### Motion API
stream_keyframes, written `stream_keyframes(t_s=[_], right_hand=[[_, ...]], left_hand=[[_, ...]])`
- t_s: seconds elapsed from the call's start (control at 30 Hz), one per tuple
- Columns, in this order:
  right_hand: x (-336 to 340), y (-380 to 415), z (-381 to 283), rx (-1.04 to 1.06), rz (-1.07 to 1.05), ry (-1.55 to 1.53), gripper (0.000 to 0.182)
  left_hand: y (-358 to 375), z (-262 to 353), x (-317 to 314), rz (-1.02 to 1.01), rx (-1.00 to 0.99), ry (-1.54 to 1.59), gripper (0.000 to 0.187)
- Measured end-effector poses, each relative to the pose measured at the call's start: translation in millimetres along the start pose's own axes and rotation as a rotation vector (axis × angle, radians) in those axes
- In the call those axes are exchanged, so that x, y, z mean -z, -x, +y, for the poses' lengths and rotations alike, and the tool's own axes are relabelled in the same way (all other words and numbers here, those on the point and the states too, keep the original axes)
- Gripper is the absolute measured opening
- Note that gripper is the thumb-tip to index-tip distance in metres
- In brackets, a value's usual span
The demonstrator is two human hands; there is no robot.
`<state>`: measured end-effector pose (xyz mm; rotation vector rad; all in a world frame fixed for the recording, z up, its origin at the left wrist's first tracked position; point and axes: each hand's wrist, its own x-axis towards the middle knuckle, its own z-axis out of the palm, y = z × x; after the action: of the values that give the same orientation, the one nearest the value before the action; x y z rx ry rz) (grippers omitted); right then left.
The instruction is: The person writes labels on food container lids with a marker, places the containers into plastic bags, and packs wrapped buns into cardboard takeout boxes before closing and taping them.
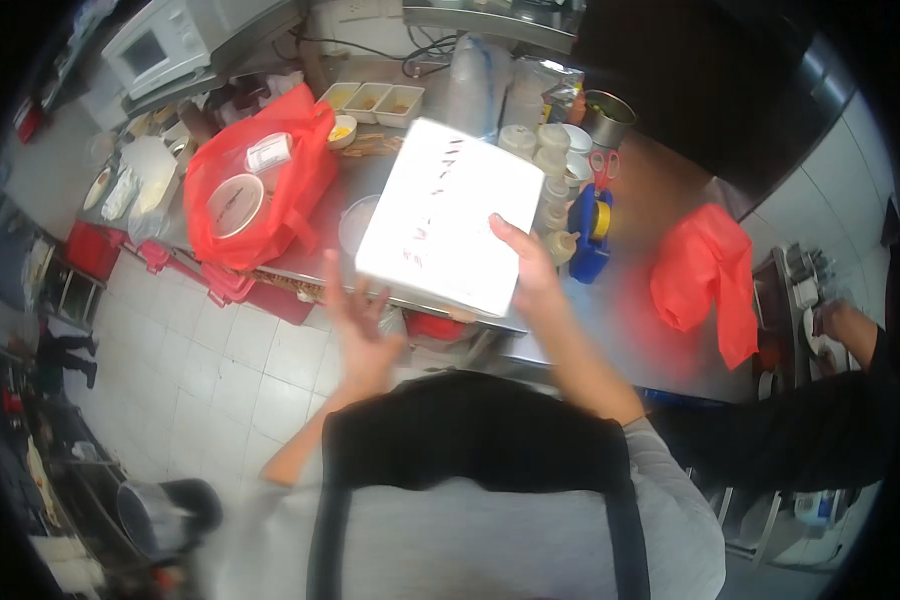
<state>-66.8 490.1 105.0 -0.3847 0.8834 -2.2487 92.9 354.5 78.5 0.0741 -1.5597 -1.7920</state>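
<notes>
A white box [450, 215] with dark handwriting on its top is held tilted above the front edge of the metal counter. My right hand [535, 270] grips its right side, with the thumb on top. Just left of the box's lower left corner, my left hand [363, 325] has its fingers spread and holds nothing. To the left, an open red bag [305, 165] holds a round lidded container [236, 206] and a small white cup [269, 152]. Partly behind the box, a round clear lid or container [358, 225] lies on the counter.
Squeeze bottles [551, 150], a blue tape dispenser [590, 250], red-handled scissors [604, 168] and a second red bag [705, 280] stand or lie to the right. Sauce trays [373, 102] sit at the back. A co-worker's hand [850, 330] shows at far right.
</notes>
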Motion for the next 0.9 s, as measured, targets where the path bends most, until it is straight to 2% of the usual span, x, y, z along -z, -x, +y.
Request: stream_keyframes(t_s=[0.07, 0.1, 0.13, 0.2, 0.23, 0.33, 0.4, 0.47, 0.5, 0.57, 0.63, 0.73, 0.83, 0.9], right_hand=[[14.8, -0.7, -26.3, -0.191, -0.135, 0.132, 0.047], [14.8, -0.9, -32.5, -0.300, -0.129, 0.200, 0.048], [13.0, 0.8, -31.7, -0.314, -0.133, 0.235, 0.048], [5.1, -2.2, -26.6, -0.340, -0.153, 0.307, 0.049], [7.2, -4.4, -22.5, -0.223, -0.121, 0.445, 0.052], [22.3, 0.3, -62.6, 0.095, 0.045, 0.882, 0.046], [81.6, -12.6, -98.5, 0.254, 0.371, 0.973, 0.047], [163.7, -13.3, -127.8, 0.255, 0.751, 1.454, 0.044], [184.0, -4.8, -130.7, 0.041, 0.843, 1.451, 0.044], [229.5, -1.1, -120.6, -0.215, 0.984, 1.299, 0.044], [288.8, -11.2, -95.7, -0.286, 1.079, 1.023, 0.043], [303.3, -9.5, -99.8, -0.333, 0.975, 0.716, 0.039], [267.7, -0.1, -102.1, -0.365, 0.974, 0.757, 0.031], [274.5, -5.5, -94.3, -0.323, 0.915, 0.755, 0.028]], left_hand=[[-14.8, 26.4, 13.4, -0.081, 0.342, 0.428, 0.100], [-15.6, 32.9, 8.3, -0.155, 0.406, 0.362, 0.095], [-15.6, 35.1, 3.1, -0.230, 0.465, 0.294, 0.091], [-5.8, 32.0, -2.1, -0.223, 0.503, 0.359, 0.089], [-4.3, 36.0, -3.4, -0.212, 0.512, 0.389, 0.090], [1.6, 37.9, -1.0, -0.142, 0.580, 0.442, 0.085], [5.3, 39.6, 3.2, -0.093, 0.647, 0.479, 0.075], [7.2, 36.7, 9.2, -0.036, 0.606, 0.436, 0.071], [7.6, 36.4, 11.2, -0.017, 0.578, 0.405, 0.072], [6.9, 36.8, 16.9, 0.015, 0.560, 0.382, 0.072], [4.2, 37.9, 18.3, 0.055, 0.554, 0.339, 0.079], [3.8, 37.0, 19.0, 0.089, 0.544, 0.334, 0.080], [3.3, 35.3, 17.9, 0.090, 0.539, 0.343, 0.079], [1.9, 36.1, 15.5, 0.086, 0.541, 0.357, 0.079]])
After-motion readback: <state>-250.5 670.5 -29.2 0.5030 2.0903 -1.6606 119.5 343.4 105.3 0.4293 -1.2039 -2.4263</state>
